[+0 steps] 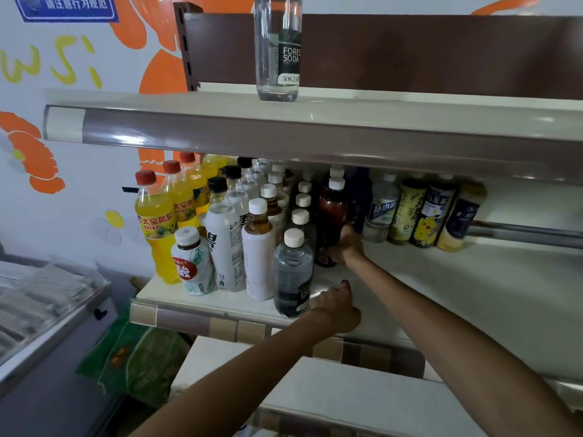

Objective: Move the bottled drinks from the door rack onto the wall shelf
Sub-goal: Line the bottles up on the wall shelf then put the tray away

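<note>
On the middle shelf [441, 294] the right hand [347, 244] is wrapped around the lower body of a dark red bottle [331, 209], which stands upright well back from the front edge. Rows of white-capped bottles [258, 257] crowd its left side, and yellow bottles [156, 228] fill the left end. Leaning bottles [422, 212] line the back just to its right. The left hand [334, 307] lies against a clear bottle [291, 269] at the front edge; I cannot tell whether its fingers close on it. The top shelf [410, 105] overhangs closely and carries one soda bottle [277, 48]. The front right half of the middle shelf is bare.
</note>
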Demonstrator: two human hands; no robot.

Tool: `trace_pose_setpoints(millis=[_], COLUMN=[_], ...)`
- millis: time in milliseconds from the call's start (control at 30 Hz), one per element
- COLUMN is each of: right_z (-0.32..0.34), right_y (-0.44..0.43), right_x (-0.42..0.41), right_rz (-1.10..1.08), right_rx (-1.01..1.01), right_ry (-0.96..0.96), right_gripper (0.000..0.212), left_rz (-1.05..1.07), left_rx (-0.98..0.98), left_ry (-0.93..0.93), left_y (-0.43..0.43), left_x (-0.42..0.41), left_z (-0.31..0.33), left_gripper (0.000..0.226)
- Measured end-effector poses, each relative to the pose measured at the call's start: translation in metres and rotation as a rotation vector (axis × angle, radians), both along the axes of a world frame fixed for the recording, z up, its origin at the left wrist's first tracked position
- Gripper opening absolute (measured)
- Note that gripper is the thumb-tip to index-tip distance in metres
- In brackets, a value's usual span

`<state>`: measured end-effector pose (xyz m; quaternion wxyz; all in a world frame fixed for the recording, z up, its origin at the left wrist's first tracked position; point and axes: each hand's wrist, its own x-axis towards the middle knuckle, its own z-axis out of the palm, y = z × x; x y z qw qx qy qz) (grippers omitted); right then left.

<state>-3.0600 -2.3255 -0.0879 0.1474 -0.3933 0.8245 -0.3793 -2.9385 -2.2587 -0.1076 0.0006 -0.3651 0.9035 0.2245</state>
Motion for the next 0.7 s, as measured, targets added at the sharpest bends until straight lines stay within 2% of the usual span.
trace_pose_setpoints(millis=[167, 300, 433, 567, 700], right_z=[-0.005, 0.002, 0.006, 0.003, -0.003], right_y=[0.002, 0.007, 0.021, 0.044, 0.074], right_x=[-0.001, -0.003, -0.011, -0.02, -0.018], right_rz=[0.029, 0.098, 0.143, 0.102, 0.013], right_rx=[0.001, 0.077, 0.235, 0.348, 0.436], right_ry=[0.014, -0.032, 0.049, 0.199, 0.356], right_gripper=[0.079, 0.099, 0.07, 0.07, 0.058], left_rz=[-0.01, -0.031, -0.081, -0.14, -0.173], left_rx=[0.029, 0.046, 0.052, 0.039, -0.005], left_ry=[-0.026, -0.035, -0.035, -0.087, -0.073], left_y=[-0.002, -0.004, -0.009, -0.012, -0.012], left_x=[-0.001, 0.0, -0.001, -0.004, -0.003], left_z=[0.001, 0.003, 0.003, 0.003, -0.002], left_gripper=[0.055, 0.059, 0.054, 0.063, 0.057])
